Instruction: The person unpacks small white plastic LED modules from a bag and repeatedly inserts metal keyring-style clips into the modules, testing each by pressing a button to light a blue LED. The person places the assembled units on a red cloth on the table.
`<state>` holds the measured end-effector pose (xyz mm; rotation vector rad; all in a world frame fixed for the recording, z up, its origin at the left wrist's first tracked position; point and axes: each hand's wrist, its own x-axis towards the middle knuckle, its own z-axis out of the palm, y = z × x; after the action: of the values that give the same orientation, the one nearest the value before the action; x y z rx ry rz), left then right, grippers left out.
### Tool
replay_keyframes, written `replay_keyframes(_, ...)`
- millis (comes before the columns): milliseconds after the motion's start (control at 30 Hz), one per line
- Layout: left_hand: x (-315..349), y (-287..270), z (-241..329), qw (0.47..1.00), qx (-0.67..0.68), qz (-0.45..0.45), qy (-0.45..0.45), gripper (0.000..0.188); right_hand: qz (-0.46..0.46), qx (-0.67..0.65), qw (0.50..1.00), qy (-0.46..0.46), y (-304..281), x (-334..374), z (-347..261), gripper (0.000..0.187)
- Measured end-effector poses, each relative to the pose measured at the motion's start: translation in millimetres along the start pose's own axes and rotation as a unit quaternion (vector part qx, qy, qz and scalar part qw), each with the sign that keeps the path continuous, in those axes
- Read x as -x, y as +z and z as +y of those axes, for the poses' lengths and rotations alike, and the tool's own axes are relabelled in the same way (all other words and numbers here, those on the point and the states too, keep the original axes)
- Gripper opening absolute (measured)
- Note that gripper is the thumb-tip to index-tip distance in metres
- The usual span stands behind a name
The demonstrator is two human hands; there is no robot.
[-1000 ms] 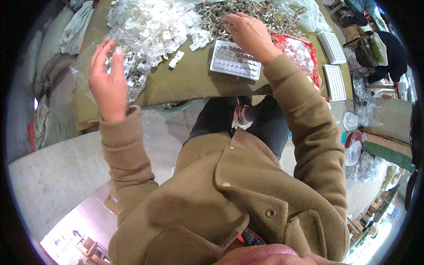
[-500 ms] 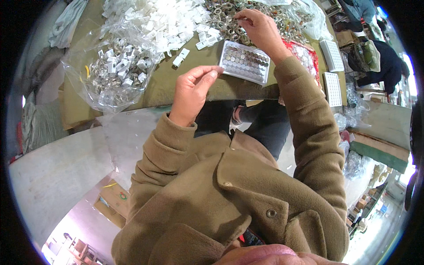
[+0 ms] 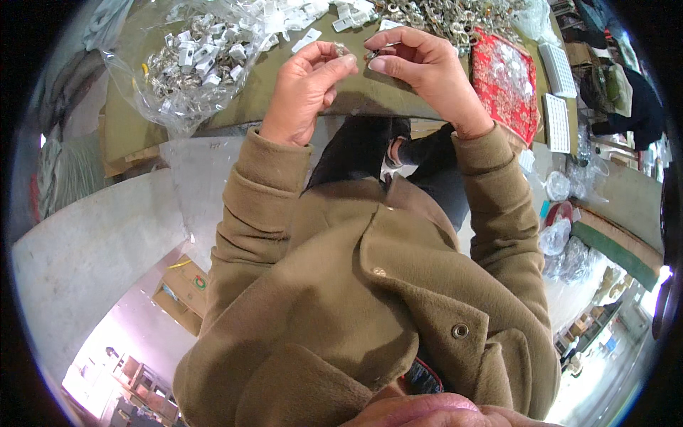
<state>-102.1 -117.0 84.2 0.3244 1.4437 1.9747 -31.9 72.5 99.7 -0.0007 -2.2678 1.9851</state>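
Note:
Above the near edge of the table, my left hand [image 3: 304,91] is closed, thumb and fingers pinching a small shiny metal piece [image 3: 340,50], perhaps ring-shaped. Close by on its right, my right hand [image 3: 434,78] is closed too, its thumb and forefinger on a small, thin, dark metal piece [image 3: 373,54]. The fingertips of both hands are a short gap apart. Each piece is too small and covered to name its kind. Behind my right hand lies a heap of tangled small metal parts [image 3: 445,16].
A clear plastic bag [image 3: 167,117] at the left holds metal parts with white plastic tabs. Loose white tabs [image 3: 352,14] lie at the back. On the right are a red patterned cloth pouch [image 3: 504,85] and two white gridded trays [image 3: 558,122]. A person [image 3: 633,96] stands beyond.
My right hand has come back from the metal heap toward my left hand, now with a metal piece. The tray of round discs no longer shows in front of me. The view has shifted.

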Motion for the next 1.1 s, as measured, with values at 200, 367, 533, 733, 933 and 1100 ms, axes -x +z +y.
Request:
replay_keyframes(200, 14.2, 15.0, -0.3, 0.999, 0.039, -0.031, -0.02, 0.007, 0.056, -0.115, 0.992, 0.014, -2.3, 28.2, 10.1, 0.017)
replay_keyframes(367, 27.4, 23.8, -5.1, 0.984, 0.152, -0.062, -0.063, 0.007, 0.145, -0.015, 0.984, -0.101, -0.8, 48.1, 13.8, 0.015)
replay_keyframes(533, 25.7, 35.6, -14.3, 0.986, 0.025, -0.091, -0.134, 0.009, 0.161, 0.108, 0.967, -0.167, -8.4, 61.6, 11.7, 0.015)
replay_keyframes(733, 29.5, 45.5, -16.3, 0.989, -0.108, -0.104, -0.019, 0.017, 0.132, 0.165, 0.96, -0.182, -11.8, 76.4, 13.4, 0.019)
replay_keyframes(933, 25.9, 44.6, -20.4, 0.97, 0.087, -0.101, -0.205, 0.012, 0.099, 0.167, 0.97, -0.146, -18.3, 86.7, 6.8, 0.03)
replay_keyframes(1100, 29.4, 49.8, -29.4, 0.965, 0.153, -0.079, -0.199, 0.007, 0.139, 0.236, 0.942, -0.195, -17.0, 86.2, 11.2, 0.029)
